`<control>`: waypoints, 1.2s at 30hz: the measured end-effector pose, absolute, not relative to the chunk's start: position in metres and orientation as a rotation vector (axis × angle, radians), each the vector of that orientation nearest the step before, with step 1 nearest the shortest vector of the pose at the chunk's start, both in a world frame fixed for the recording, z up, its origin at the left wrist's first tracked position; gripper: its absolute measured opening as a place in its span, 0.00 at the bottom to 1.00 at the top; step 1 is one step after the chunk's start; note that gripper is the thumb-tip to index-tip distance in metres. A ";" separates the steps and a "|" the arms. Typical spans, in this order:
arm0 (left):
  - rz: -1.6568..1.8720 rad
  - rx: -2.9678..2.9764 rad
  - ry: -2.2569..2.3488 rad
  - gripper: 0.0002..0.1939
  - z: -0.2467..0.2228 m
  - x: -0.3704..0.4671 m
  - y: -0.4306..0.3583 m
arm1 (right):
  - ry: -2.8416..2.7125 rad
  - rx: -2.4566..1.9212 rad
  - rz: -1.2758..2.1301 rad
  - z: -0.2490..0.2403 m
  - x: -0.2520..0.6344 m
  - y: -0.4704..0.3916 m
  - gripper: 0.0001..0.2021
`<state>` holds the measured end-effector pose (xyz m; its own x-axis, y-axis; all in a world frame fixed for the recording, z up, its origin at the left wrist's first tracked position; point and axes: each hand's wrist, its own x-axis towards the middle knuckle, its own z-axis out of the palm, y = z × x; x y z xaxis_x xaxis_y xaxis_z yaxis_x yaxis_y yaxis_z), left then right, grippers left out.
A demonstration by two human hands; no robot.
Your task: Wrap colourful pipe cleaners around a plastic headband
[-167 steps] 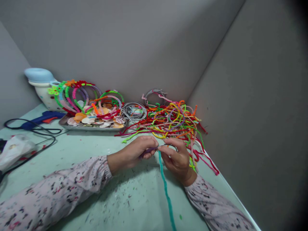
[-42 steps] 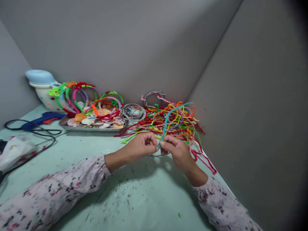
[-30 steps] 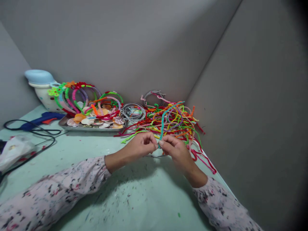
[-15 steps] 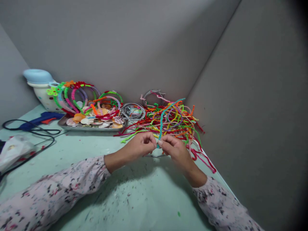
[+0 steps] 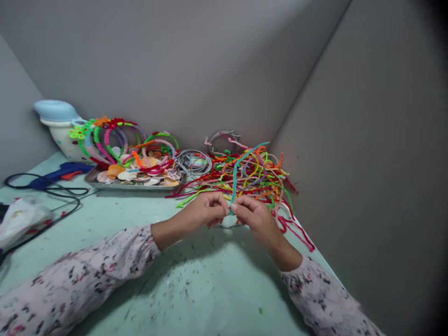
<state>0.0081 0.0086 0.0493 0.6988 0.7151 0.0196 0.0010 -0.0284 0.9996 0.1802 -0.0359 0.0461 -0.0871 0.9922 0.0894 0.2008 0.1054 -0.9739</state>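
A turquoise pipe cleaner (image 5: pixel 234 179) rises from between my fingertips and bends to the right at its top. My right hand (image 5: pixel 257 219) pinches its lower end between thumb and forefinger. Close against it on the left, my left hand (image 5: pixel 206 211) is closed, its thumb and forefinger pressed together at the same end; what it grips is too small to make out. Below my hands a thin grey wire (image 5: pixel 227 227) shows in part. Behind them lies a tangled pile of coloured pipe cleaners (image 5: pixel 259 175).
A metal tray (image 5: pixel 140 187) of shells and wrapped headbands (image 5: pixel 105 135) stands at the back left, beside coiled grey wire (image 5: pixel 194 162). Further left are a white jar (image 5: pixel 66 140) with a blue lid, a blue glue gun (image 5: pixel 52 177) with its cable, and a plastic bag (image 5: pixel 24 217).
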 end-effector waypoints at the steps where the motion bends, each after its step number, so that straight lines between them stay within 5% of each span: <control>1: 0.630 1.506 0.617 0.04 0.049 0.008 0.009 | -1.468 -1.246 1.084 0.046 0.180 -0.036 0.11; 36: 0.661 1.741 0.772 0.06 0.062 0.009 0.006 | -1.433 -1.265 1.111 0.043 0.181 -0.033 0.13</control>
